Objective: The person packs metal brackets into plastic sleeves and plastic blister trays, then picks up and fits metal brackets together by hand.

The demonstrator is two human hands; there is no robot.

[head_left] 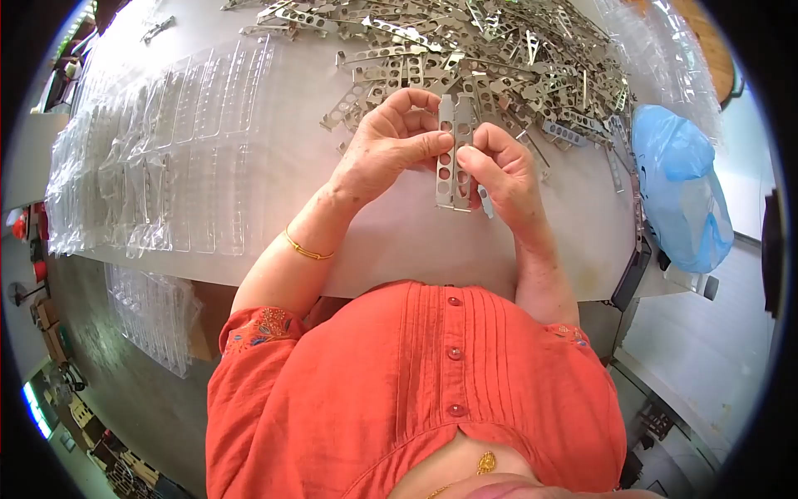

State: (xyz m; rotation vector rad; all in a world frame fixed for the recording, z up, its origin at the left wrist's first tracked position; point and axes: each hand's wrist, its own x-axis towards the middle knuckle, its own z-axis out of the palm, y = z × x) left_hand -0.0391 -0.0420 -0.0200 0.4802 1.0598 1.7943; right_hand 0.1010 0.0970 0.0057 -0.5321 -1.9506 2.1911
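Note:
My left hand (391,141) pinches a flat metal strip with round holes (445,176), its thumb lying across the front face. Right beside that strip, a second perforated metal strip (463,191) stands upright, gripped by the thumb and curled fingers of my right hand (504,170). The two strips are side by side, long edges close together, above the table. Below my right hand the end of another metal piece (485,202) sticks out; its rest is hidden by the fingers. A large heap of similar metal strips (490,58) lies just beyond both hands.
Stacked clear plastic trays (191,158) cover the left of the white table (399,258). A blue plastic bag (682,187) sits at the right edge, with clear plastic packaging (665,58) behind it. More trays (154,312) stand below the table's left front edge.

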